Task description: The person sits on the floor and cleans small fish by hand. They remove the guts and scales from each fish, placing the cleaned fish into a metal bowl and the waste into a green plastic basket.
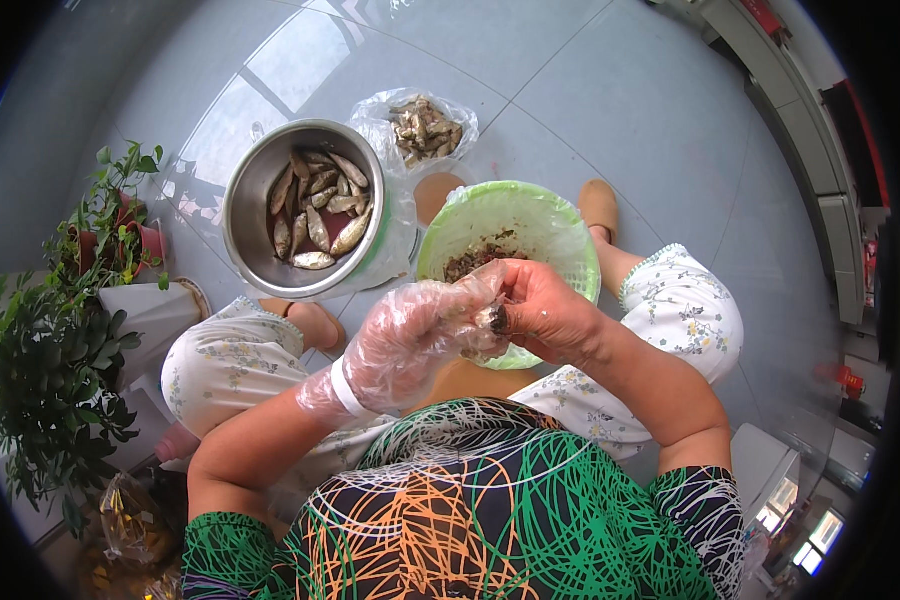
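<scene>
My left hand (401, 341) wears a clear plastic glove, with a white band around its wrist. It is shut on a small fish (493, 319), mostly hidden by the fingers; a dark, wet end shows. Bare and bent inward, my right hand (559, 311) pinches at that same fish, and its fingertips are partly covered by the glove. Both hands are over the near rim of a green basket (562, 217) lined with a thin plastic bag. Dark, reddish fish scraps (476, 259) lie inside it.
Several whole fish (319, 225) lie in a steel basin (244, 217) at the left. Behind the basket, an open plastic bag (469, 120) holds more small fish (424, 131). Potted plants (52, 367) crowd the left side. My slippered feet flank the basin and basket on the grey tiled floor (570, 97).
</scene>
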The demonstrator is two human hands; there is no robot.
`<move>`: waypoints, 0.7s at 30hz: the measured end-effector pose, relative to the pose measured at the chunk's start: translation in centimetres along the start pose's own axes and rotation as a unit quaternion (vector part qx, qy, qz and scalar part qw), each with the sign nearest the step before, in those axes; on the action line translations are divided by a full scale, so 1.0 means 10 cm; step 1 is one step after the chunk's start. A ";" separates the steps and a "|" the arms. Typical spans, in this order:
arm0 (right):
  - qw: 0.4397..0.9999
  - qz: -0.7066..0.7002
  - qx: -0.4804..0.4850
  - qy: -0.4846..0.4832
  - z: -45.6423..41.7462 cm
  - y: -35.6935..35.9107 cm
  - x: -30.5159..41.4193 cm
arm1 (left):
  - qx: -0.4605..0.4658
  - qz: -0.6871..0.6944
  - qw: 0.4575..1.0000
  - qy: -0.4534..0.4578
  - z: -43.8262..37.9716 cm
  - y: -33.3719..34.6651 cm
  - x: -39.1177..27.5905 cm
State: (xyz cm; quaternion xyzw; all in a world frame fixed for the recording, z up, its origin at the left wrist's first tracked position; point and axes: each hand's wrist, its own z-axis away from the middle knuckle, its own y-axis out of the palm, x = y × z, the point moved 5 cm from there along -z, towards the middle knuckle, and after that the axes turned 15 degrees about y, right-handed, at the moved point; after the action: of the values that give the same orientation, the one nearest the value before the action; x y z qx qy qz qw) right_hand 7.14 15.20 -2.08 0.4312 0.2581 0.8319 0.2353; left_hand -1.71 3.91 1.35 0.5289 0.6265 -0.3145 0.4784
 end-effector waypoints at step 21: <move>0.997 -0.035 -0.037 0.053 -0.03 -0.16 -0.20 | -0.066 0.127 0.939 -0.313 -0.03 0.02 0.04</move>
State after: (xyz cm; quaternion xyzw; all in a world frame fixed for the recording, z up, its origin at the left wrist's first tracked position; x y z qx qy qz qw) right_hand 8.17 15.07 -4.42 0.3681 0.2545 0.8538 0.2659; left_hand -1.59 4.41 1.12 0.4464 0.3922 -0.3587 0.7199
